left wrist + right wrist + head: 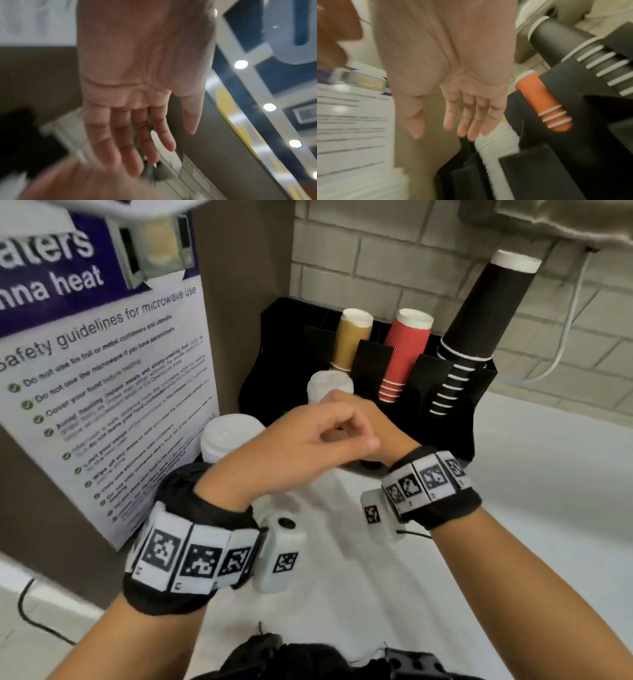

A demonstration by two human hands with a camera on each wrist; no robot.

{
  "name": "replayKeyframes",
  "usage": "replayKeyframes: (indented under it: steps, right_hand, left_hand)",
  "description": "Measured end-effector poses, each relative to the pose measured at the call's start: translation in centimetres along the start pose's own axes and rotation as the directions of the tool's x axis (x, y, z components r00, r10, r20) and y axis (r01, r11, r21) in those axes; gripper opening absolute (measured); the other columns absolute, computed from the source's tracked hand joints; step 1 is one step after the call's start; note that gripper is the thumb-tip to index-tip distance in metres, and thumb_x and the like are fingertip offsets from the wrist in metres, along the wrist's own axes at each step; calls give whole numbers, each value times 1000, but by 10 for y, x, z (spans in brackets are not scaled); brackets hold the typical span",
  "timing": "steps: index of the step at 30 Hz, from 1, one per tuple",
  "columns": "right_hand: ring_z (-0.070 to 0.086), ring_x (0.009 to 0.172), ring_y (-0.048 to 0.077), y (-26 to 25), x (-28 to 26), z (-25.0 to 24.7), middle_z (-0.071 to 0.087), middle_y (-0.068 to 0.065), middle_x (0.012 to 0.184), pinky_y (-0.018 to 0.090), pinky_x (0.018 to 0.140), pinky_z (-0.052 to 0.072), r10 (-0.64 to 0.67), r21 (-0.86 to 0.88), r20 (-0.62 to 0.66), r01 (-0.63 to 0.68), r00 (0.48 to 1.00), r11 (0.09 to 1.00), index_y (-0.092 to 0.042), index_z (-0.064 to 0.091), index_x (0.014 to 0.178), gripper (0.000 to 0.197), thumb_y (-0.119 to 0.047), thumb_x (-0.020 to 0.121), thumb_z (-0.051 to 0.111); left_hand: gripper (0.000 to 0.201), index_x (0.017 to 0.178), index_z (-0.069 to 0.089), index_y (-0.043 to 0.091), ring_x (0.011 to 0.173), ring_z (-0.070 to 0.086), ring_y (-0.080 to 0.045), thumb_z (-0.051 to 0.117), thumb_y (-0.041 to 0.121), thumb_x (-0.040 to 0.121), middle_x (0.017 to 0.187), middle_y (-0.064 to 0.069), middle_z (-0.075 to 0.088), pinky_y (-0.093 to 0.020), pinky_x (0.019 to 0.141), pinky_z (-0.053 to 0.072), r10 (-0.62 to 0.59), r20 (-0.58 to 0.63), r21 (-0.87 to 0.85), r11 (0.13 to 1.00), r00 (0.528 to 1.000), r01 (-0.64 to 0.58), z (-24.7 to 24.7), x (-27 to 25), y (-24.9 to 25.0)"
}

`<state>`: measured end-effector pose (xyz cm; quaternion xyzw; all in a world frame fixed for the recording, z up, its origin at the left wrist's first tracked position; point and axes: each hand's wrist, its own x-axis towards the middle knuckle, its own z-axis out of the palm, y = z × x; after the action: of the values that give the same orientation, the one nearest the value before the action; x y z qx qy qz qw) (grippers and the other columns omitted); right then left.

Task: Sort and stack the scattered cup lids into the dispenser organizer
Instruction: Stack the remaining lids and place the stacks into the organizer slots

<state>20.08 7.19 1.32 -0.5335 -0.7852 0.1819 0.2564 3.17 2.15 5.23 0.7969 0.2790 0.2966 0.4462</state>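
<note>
A black dispenser organizer (445, 436) stands against the wall on the white counter. One stack of white lids (329, 385) sits in its left slot, and a second white lid stack (227, 440) stands at its left side. My left hand (308, 440) and right hand (363, 409) cross in front of the organizer. Seen from the wrist, the left hand (163, 148) has straight fingers and an empty palm. The right hand (447, 129) is also empty, its fingertips (471, 135) just above a ribbed lid stack (496, 139). All views are motion-blurred.
Tan cups (352, 340), red ribbed cups (404, 354) and black cups (479, 330) lean in the organizer's rear slots. A microwave safety poster (102, 371) covers the panel on the left. A brick wall (376, 251) with a white cable (565, 320) is behind. White counter (531, 508) extends to the right.
</note>
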Motion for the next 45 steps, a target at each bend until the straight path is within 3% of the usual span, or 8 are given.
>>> replayKeyframes:
  steps: [5,10,19,24,31,36,40,45]
  right_hand:
    - [58,99,19,-14,-38,56,60,2,111,31,87,51,91,-32,497,-87,863,996,-18,58,120,40,-29,84,72]
    - [56,102,17,-24,-46,93,55,2,122,31,92,48,99,-46,685,-92,722,995,-22,49,134,54,-37,86,69]
    - [56,104,16,-30,-40,107,55,-3,117,33,93,49,68,-24,708,-73,703,997,-20,47,134,59,-42,84,70]
    - [56,105,13,-21,-43,104,56,-5,116,26,92,47,87,-10,708,-113,701,994,-25,46,136,61,-45,84,69]
    - [57,92,2,8,-50,80,60,-14,104,14,77,44,162,-27,696,-201,699,979,-47,50,102,37,-53,75,74]
    - [59,99,4,28,-52,54,63,-13,111,22,87,50,202,58,583,-288,787,956,-51,49,110,60,-56,59,80]
    - [62,92,-7,40,-49,50,63,-18,107,11,75,50,207,230,382,-310,900,922,-41,48,119,70,-28,63,89]
    - [59,110,10,51,-41,51,62,-3,119,28,92,52,257,317,208,-314,944,895,-21,41,138,86,-17,66,87]
  left_hand:
    - [24,87,61,22,80,57,-9,70,44,83,92,7,62,-25,64,42,-194,-204,516,812,960,274,-33,-26,5]
    - [60,115,55,17,100,57,-26,71,59,76,105,-3,59,-32,74,38,-503,-418,670,391,756,631,-51,-53,-4]
    - [87,131,46,17,118,50,-29,78,65,65,124,-5,54,-36,79,39,-744,-290,826,122,601,550,-36,-59,-21]
    - [78,127,37,15,104,51,-30,84,40,70,130,-9,37,-36,72,43,-731,-270,826,159,627,540,-22,-61,-27]
    - [68,109,33,20,75,42,-21,82,39,66,104,-1,25,-29,50,31,-595,-126,844,356,794,401,5,-48,-27]
    - [78,130,40,18,87,42,-22,84,33,67,121,-7,36,-33,65,39,-462,-55,809,499,885,311,16,-12,-35]
    - [77,128,42,18,94,50,-28,85,32,65,115,-5,35,-36,74,48,-379,-74,752,586,922,301,19,13,-42]
    - [83,135,41,19,106,47,-31,85,29,65,127,-8,35,-43,87,51,-345,-100,728,614,933,305,20,33,-50]
